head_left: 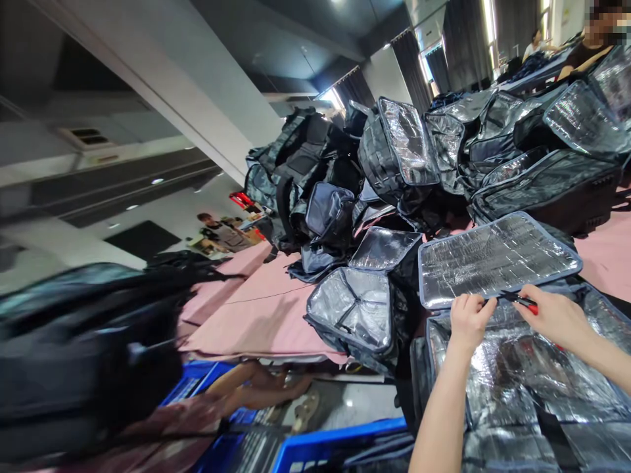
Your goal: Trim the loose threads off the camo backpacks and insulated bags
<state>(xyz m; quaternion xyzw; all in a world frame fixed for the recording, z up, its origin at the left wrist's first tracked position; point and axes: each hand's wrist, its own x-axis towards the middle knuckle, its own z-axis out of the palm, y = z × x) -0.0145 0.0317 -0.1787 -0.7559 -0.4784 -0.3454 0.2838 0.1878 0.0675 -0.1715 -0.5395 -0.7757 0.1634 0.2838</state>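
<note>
A large bag (522,368) with a shiny silver lining lies open at the lower right, its silver-lined flap (497,256) raised behind the hands. My left hand (470,318) is closed at the flap's lower edge, thumb and finger pinched; what it pinches is too small to make out. Just to the right, my right hand (552,315) is wrapped round small black cutters with red on the handle (530,306). The blades of the cutters point left toward my left hand, close to the seam between flap and bag.
Several silver-lined bags (355,305) crowd the pink table (276,315). A blurred dark bag (89,355) fills the left side. Blue crates (340,440) and a person's bare legs (251,387) show below. Other people (224,233) are in the background.
</note>
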